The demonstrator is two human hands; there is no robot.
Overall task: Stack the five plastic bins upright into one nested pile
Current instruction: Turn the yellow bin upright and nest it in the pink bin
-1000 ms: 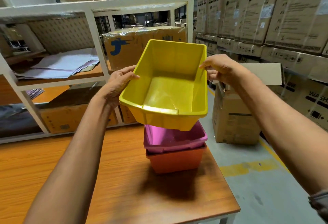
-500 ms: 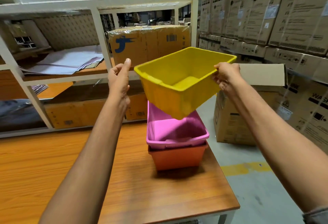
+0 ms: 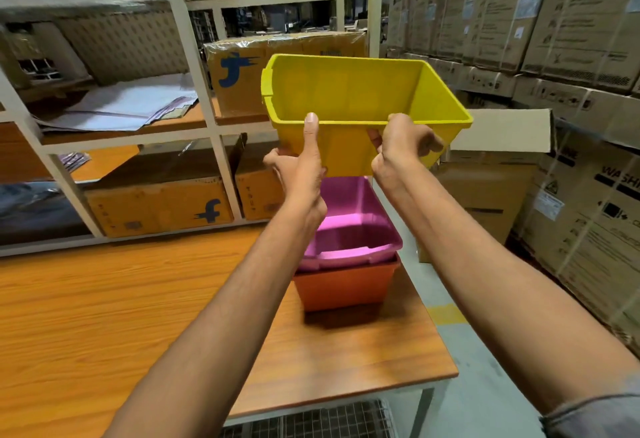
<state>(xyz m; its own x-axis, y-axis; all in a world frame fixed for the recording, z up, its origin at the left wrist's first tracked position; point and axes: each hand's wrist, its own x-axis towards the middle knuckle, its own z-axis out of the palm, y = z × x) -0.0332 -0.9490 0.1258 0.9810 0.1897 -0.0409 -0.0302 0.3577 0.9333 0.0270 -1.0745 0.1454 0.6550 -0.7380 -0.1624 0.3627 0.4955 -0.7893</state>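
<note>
I hold a yellow bin (image 3: 349,91) up in the air with both hands, upright, its long near wall facing me. My left hand (image 3: 301,167) grips that near wall with the thumb up against the rim. My right hand (image 3: 401,146) holds the same rim further right. Directly below, a pink bin (image 3: 349,226) sits nested in an orange bin (image 3: 343,285) on the wooden table (image 3: 104,316), close to its right edge. No other bins are in view.
A white metal shelf unit (image 3: 194,66) stands behind the table with cardboard boxes (image 3: 159,205) and papers (image 3: 131,105). Stacked appliance cartons (image 3: 571,56) line the right side. An open carton (image 3: 485,177) stands on the floor beside the table's right edge.
The yellow bin has turned in the air so its long side faces me. My left hand, off the bin half a second ago, now grips the near wall, and my right hand has shifted onto the near rim.
</note>
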